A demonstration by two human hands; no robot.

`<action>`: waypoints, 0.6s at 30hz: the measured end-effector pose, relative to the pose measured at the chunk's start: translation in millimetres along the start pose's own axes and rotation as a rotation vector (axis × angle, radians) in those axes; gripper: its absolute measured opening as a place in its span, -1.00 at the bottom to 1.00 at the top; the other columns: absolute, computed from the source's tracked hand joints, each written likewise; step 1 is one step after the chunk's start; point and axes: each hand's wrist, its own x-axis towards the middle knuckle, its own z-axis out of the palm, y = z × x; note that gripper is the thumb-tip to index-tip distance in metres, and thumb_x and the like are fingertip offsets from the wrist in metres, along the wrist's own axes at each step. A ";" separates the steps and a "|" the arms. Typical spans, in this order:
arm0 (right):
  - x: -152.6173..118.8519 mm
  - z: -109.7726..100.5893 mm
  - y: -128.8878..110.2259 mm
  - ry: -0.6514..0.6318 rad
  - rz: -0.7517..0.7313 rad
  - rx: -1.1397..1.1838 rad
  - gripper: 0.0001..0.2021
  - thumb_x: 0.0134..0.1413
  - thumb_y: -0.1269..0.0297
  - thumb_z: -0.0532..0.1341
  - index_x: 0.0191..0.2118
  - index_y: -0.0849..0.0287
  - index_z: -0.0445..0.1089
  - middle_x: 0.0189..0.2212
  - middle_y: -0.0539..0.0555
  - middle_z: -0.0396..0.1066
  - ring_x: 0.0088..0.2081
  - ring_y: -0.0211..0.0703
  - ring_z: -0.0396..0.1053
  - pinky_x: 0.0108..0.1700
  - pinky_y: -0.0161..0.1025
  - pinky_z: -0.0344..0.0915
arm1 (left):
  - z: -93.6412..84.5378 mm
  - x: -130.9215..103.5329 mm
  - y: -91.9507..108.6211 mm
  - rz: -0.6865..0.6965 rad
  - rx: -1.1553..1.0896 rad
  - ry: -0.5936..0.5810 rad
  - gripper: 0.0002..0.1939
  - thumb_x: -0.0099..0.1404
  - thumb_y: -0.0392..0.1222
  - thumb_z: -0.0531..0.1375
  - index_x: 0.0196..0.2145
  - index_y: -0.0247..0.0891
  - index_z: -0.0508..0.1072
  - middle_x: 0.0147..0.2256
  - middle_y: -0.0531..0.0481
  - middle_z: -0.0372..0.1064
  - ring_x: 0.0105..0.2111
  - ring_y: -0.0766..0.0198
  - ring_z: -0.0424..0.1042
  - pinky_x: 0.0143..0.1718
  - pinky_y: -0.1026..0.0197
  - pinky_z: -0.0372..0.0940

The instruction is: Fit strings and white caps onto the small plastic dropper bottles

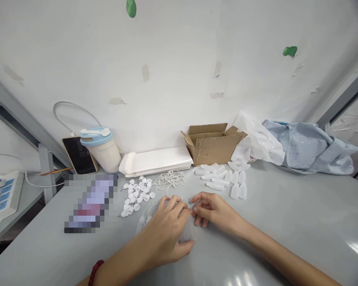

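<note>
Centrally, at lower frame, left hand spans translucent vials; right hand, curled, adjoins it; whether either grips cannot be told

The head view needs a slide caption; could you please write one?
Left hand curls over translucent plastic pieces, right hand beside, at a grey table with white caps and cardboard box.

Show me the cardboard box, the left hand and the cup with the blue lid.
Cardboard box [217,150], head view: middle of its front side.
Left hand [167,224], head view: back of the hand.
Cup with the blue lid [107,157], head view: its body, below the lid.
</note>
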 end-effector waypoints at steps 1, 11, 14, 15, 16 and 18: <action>-0.1 -0.1 -0.2 0.002 -0.001 -0.004 -0.83 -0.05 0.34 0.15 -0.27 0.24 0.24 -0.51 -0.02 0.38 -0.51 -0.24 0.42 -0.53 -0.33 0.28 | 0.1 0.1 0.0 -0.001 0.000 -0.001 -0.71 0.07 -0.15 0.22 -0.21 -0.23 0.36 -0.23 -0.07 0.30 -0.17 0.05 0.18 -0.13 -0.02 0.09; 1.0 -3.7 -1.2 0.020 -0.015 -0.032 -0.82 -0.03 0.29 0.16 -0.26 0.23 0.26 -0.50 -0.01 0.39 -0.52 -0.23 0.42 -0.52 -0.31 0.29 | -7.4 0.0 -8.6 0.011 -0.028 0.103 -0.64 0.16 0.02 0.19 -0.15 -0.24 0.36 -0.20 -0.07 0.34 -0.16 0.06 0.23 -0.12 -0.02 0.14; 0.7 -4.9 -1.2 0.041 -0.017 -0.057 -0.83 -0.03 0.30 0.16 -0.27 0.23 0.26 -0.51 -0.02 0.38 -0.52 -0.22 0.42 -0.52 -0.30 0.29 | -15.3 7.6 -20.4 -0.043 -0.021 0.175 -0.76 0.28 -0.09 0.08 -0.18 -0.26 0.37 -0.21 -0.08 0.36 -0.15 0.08 0.24 -0.13 -0.02 0.17; 1.0 -5.2 -1.3 0.050 -0.018 -0.065 -0.83 -0.03 0.31 0.16 -0.27 0.23 0.26 -0.51 -0.02 0.38 -0.51 -0.21 0.43 -0.52 -0.30 0.29 | -17.7 10.0 -24.3 -0.065 -0.024 0.205 -0.79 0.31 -0.13 0.04 -0.18 -0.27 0.37 -0.22 -0.08 0.36 -0.14 0.08 0.25 -0.13 -0.02 0.18; 1.7 -5.6 -1.6 0.055 -0.017 -0.072 -0.84 -0.02 0.32 0.16 -0.27 0.23 0.26 -0.51 -0.01 0.38 -0.51 -0.20 0.43 -0.52 -0.30 0.29 | -19.8 11.3 -27.5 -0.085 -0.037 0.236 -0.79 0.32 -0.16 0.02 -0.18 -0.27 0.37 -0.22 -0.09 0.37 -0.14 0.08 0.25 -0.13 -0.02 0.19; 3.6 -7.0 -2.9 0.065 -0.011 -0.090 -0.85 -0.01 0.33 0.15 -0.27 0.23 0.26 -0.52 -0.02 0.37 -0.51 -0.19 0.43 -0.52 -0.30 0.29 | -23.0 8.1 -29.6 -0.116 -0.098 0.289 -0.79 0.33 -0.19 -0.01 -0.18 -0.25 0.36 -0.22 -0.09 0.36 -0.14 0.09 0.26 -0.14 -0.01 0.22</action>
